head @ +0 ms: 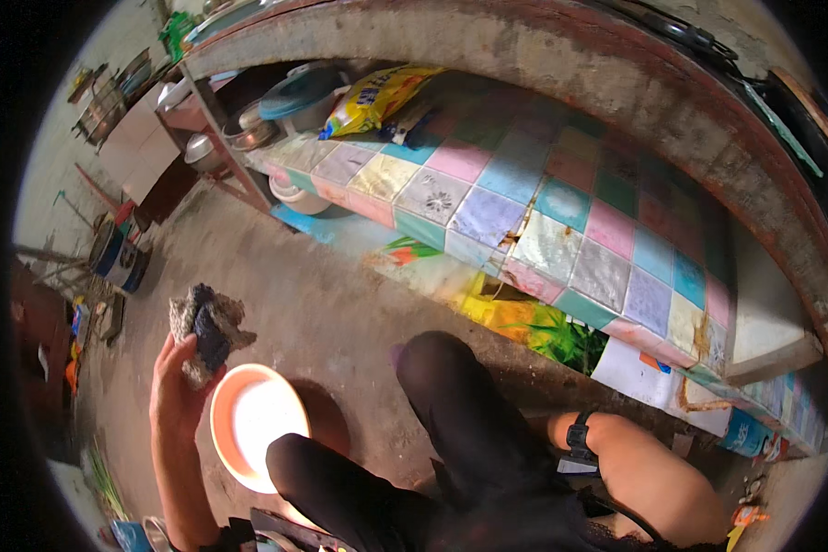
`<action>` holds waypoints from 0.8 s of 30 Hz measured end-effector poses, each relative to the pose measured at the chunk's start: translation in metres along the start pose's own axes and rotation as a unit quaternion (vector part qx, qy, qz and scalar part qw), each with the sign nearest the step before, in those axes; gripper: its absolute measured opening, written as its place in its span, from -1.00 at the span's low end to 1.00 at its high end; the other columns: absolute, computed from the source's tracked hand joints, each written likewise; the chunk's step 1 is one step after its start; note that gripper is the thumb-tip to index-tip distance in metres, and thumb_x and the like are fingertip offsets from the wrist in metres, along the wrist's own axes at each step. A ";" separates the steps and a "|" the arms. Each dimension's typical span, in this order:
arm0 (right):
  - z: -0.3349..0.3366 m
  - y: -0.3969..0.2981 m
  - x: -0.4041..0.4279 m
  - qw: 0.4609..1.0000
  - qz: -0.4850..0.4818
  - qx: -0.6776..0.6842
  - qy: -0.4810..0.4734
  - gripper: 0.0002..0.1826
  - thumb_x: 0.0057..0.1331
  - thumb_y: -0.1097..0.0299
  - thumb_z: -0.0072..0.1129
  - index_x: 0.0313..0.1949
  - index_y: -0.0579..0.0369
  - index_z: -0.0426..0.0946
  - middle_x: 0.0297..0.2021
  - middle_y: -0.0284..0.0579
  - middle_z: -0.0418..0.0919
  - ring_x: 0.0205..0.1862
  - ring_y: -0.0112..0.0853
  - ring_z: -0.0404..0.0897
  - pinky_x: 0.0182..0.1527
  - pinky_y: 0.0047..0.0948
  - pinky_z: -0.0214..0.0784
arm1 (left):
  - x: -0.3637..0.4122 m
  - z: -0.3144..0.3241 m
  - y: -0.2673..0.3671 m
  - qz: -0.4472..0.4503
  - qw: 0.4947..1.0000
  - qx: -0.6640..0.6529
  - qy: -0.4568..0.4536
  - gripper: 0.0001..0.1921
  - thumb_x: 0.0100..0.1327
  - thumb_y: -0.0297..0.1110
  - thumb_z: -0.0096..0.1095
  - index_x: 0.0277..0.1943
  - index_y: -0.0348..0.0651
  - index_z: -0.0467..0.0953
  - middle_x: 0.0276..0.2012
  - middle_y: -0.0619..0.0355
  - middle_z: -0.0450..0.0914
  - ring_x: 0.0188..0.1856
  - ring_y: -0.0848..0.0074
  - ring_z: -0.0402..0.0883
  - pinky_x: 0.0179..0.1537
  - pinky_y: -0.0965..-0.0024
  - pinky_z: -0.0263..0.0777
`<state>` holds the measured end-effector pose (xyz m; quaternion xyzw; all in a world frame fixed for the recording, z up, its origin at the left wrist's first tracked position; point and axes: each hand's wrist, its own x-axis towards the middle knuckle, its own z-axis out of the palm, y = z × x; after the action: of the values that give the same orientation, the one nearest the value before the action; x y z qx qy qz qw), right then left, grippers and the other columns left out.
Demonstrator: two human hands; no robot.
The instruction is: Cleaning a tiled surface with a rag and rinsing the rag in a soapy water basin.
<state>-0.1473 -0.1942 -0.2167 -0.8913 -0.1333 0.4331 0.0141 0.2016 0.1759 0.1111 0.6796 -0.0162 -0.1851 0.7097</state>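
Note:
My left hand (pixel 183 372) holds up a bunched cloth (pixel 210 331), dark blue and greyish beige, just left of an orange basin (pixel 225 421). The inside of the basin is bright white, and what it holds cannot be told. The basin stands on the floor beside my bent knee, which covers part of its rim. My right hand is hidden behind my right leg; only the forearm and a wrist with a black watch (pixel 577 435) show at the lower right.
A low shelf with a colourful checked cover (pixel 517 200) runs across the right, bearing a yellow packet (pixel 379 100) and a blue-lidded container (pixel 303 96). Beneath it sits a white tub (pixel 300 196). A dark bucket (pixel 119 257) stands on the concrete floor (pixel 303 276) at the left, near a wooden rack.

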 end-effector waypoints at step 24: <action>-0.119 0.057 0.074 0.917 0.092 0.387 0.011 -0.73 0.25 0.27 -0.08 -0.20 0.05 0.57 -0.27 -0.09 0.58 -0.25 -0.27 0.55 -0.23 -0.31 0.36 | 0.262 -0.120 -0.091 -0.137 0.983 -0.088 0.085 -0.64 0.17 -0.32 0.10 0.05 -0.05 0.36 -0.13 0.24 0.51 -0.19 0.57 0.50 -0.21 0.39 0.47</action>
<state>0.0013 -0.2204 -0.2073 -0.8290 0.1272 0.4406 0.3200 0.4568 0.2155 -0.0460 0.6232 0.1538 -0.2230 0.7337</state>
